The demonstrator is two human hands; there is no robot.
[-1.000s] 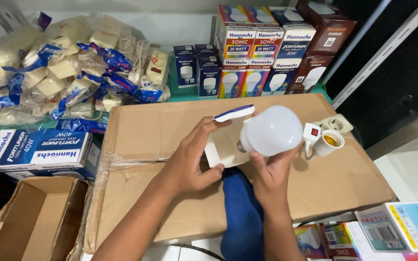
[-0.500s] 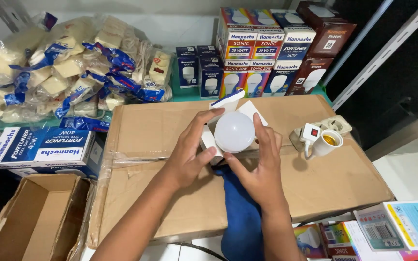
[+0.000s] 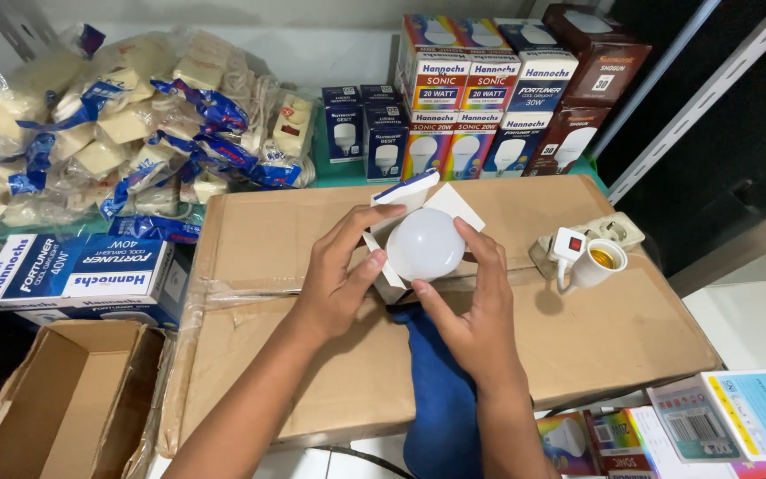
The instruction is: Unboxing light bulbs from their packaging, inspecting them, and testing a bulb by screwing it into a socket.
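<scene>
My left hand steadies the small open box while my right hand cups the white bulb at its mouth. Both work above the large carton, which serves as a bench.

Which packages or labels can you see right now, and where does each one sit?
Small box: white and blue, flaps open, in the left hand, bulb sitting in it.
Stacked bulb boxes: back centre, upright, orange, blue and white.
Brown boxes: back right, dark.
Long blue box: left, lying flat.
Bagged packs: back left, cream with blue labels.
Flat packs: bottom right, pale blue, barcoded.
</scene>
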